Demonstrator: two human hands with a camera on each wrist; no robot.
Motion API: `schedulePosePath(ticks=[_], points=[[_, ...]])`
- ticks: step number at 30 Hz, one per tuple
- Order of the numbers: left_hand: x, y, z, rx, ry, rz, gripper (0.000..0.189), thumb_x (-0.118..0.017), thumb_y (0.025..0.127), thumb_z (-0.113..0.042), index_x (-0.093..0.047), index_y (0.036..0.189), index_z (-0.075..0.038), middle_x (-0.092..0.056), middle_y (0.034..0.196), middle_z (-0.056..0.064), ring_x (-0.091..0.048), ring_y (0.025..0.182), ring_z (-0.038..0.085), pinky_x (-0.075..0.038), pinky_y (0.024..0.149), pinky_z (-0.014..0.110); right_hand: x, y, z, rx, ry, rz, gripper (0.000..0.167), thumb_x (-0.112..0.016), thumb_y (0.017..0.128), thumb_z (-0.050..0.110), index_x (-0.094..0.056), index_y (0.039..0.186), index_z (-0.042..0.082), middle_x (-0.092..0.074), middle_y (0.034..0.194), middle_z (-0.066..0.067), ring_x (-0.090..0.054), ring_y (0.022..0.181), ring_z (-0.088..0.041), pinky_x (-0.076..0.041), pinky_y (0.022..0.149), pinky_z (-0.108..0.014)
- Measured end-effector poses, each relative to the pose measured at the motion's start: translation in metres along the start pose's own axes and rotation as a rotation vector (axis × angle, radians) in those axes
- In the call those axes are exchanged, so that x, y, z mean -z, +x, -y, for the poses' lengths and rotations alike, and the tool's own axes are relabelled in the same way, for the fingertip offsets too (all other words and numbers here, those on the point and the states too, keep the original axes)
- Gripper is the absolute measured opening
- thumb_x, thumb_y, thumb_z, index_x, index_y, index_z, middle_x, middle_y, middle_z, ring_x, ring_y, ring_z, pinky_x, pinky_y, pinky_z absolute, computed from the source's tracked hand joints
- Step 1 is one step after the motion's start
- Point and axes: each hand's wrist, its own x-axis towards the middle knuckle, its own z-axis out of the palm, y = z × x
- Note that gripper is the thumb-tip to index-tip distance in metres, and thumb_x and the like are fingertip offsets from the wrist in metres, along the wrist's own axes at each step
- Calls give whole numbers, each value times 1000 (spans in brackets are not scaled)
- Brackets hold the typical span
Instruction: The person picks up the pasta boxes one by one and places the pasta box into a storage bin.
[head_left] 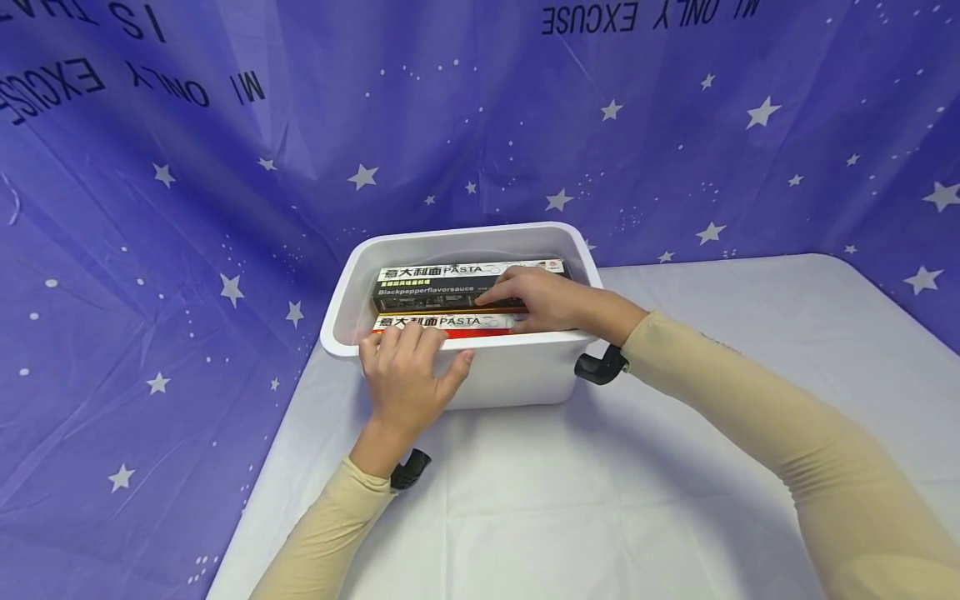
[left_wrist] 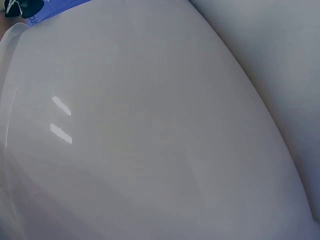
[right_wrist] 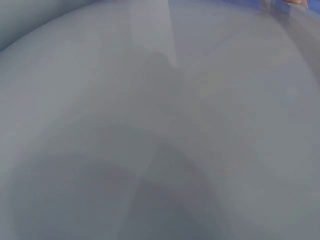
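Note:
A white plastic bin (head_left: 517,371) stands on the table, with pasta boxes inside. The rear one is a black pepper sauce pasta box (head_left: 427,292); in front of it lies a red-and-white pasta box (head_left: 465,322). My left hand (head_left: 405,367) grips the bin's near rim, fingers over the edge and thumb outside. Reaching in over the right side, my right hand (head_left: 551,298) touches the black box with a fingertip, its thumb near the red one. Whether it pinches a box cannot be told. Both wrist views show mostly the bin's smooth outer wall (left_wrist: 150,120).
A white cloth covers the table (head_left: 600,500). Behind and to the left hangs a purple curtain (head_left: 450,125) with white stars and printed lettering, close to the bin's back. Black wrist-camera mounts (head_left: 600,367) sit below both wrists.

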Motion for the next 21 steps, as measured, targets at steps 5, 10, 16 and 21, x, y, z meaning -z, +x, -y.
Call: schedulePosePath(ticks=[5,10,16,21], points=[[0,0,1,-1,-1,-1,62,-41,99,-65,-65,81,-10,-61,73,9,-54,71,33,-34,74,49,0,1,1,-12,1,-9,53,-77,83,10,-66,135,10,-68,124,-17,-63,116,-31,-48,102,-48],[0,-2,0,0,-1,9,62,-41,99,-64,-65,82,-10,-61,73,9,-54,71,33,-33,74,50,-3,1,-1,-36,16,-14,51,-76,86,13,-66,135,10,-69,125,-16,-64,113,-30,-50,99,-46],[0,-1,-1,0,-3,7,60,-42,98,-64,-64,82,-10,-60,74,10,-54,72,34,-33,74,50,-3,0,-1,-66,37,-39,50,-74,88,16,-65,136,12,-69,123,-17,-64,104,-31,-51,92,-45],[0,0,-1,0,-4,-1,61,-42,99,-63,-64,82,-9,-60,73,10,-53,72,34,-33,75,50,-1,2,-1,-85,39,-57,50,-74,89,18,-65,137,13,-69,123,-15,-63,104,-30,-50,92,-45]])
